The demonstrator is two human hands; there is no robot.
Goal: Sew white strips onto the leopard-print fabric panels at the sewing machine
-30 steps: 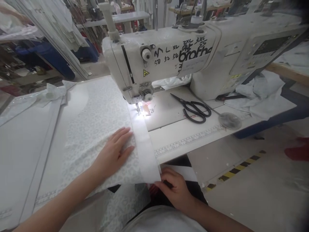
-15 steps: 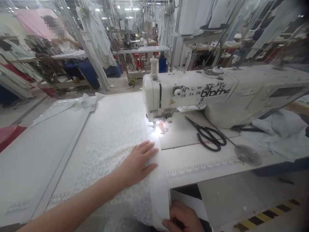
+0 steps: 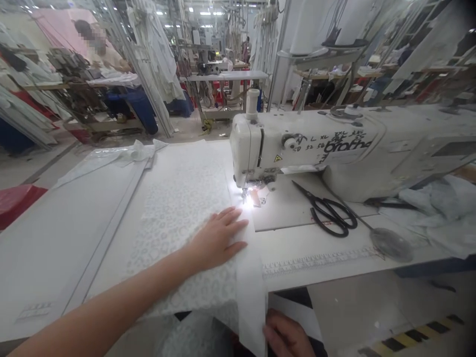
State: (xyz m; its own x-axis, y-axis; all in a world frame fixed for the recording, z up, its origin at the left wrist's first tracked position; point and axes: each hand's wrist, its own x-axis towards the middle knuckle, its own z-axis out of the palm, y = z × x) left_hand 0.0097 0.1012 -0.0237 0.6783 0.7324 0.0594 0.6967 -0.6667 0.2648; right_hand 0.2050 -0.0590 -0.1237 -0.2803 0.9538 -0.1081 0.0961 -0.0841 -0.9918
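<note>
My left hand (image 3: 219, 240) lies flat with its fingers apart on pale leopard-print fabric (image 3: 178, 203). Its fingertips reach the plain white strip (image 3: 251, 282) along the fabric's right edge, just short of the lit needle area. The strip runs from under the presser foot (image 3: 244, 196) of the white sewing machine (image 3: 290, 148) down past the table's front edge. At the strip's hanging lower end, my right hand (image 3: 286, 334) is closed with thumb and fingers at its right edge. Part of that hand is cut off by the frame's bottom.
Black scissors (image 3: 327, 210) rest on the machine bed, right of the needle. A measuring tape (image 3: 320, 260) runs along the table's front edge. Crumpled pale fabric (image 3: 439, 213) lies at the right. A red object (image 3: 20, 203) stands at the far left. A person sits at another station behind.
The fabric and strip have moved forward toward the needle, and more of the fabric's lower edge shows. Both hands keep their places on it. The view has shifted slightly left.
</note>
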